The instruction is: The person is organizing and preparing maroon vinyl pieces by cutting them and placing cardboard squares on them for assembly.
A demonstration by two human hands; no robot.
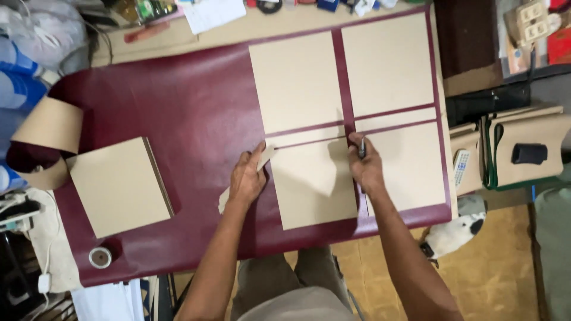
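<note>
Left hand (247,178) flat on the maroon sheet (190,113), fingers spread and pressing a loose cardboard strip (262,161) against the left edge of the near-left cardboard panel (312,184); right hand (366,166) closed around a dark pen-like tool (361,147), tip at the top right corner of that same panel, at the end of a thin line along its upper edge; other panels laid in a grid with narrow maroon gaps between: far-left panel (295,80), far-right panel (386,62), near-right panel (407,166); wide bare maroon left of the hands; separate cardboard stack (119,185) well apart at left; tape roll (100,257) near the front left corner; sheet's left end curled up in a loop (44,142); no containers discernible.
</note>
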